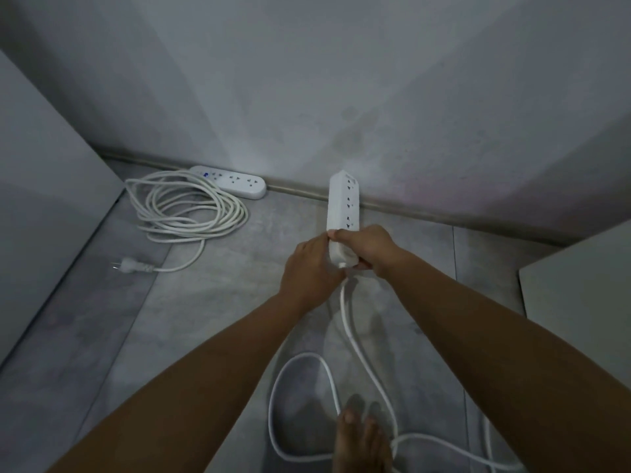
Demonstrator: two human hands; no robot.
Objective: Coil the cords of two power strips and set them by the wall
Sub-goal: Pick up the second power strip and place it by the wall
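Power strip (343, 206) is mid-scene on my feed, far end pointing at the wall (341, 80). The right hand (367, 245) and left hand (312, 268) both have fingers wrapped round its near end. Its cord (355, 343) trails loose over the floor (205, 319) by a bare foot (362, 442) (not coiled). Other strip (232, 180) lies far left against the wall, its coil (186, 206) just beside it.

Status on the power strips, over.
Left hand, right hand grip held strip's cord end. Its cord loose on floor. Other strip coiled by wall. Foot among loose cord.
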